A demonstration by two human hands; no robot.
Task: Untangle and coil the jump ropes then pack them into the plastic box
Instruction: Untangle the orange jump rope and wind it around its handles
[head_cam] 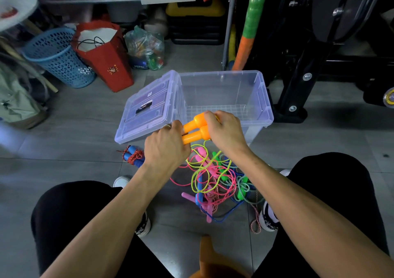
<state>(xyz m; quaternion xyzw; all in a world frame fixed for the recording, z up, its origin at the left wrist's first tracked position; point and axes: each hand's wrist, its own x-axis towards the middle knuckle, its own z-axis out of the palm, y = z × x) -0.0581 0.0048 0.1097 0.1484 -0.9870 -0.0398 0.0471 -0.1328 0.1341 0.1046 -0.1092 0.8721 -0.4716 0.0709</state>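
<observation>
Both hands, left (165,147) and right (223,131), are gripping the paired orange handles (195,129), fingers curled round them, at the box's (261,98) 6 o'clock rim; box lying empty, one coiled rope (133,156) at 8 o'clock, tangle (215,182) remaining on the floor

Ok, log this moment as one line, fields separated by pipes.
left hand and right hand grip orange handles | yellow rope trails into tangle | plastic box open | blue-handled rope coiled on floor
</observation>
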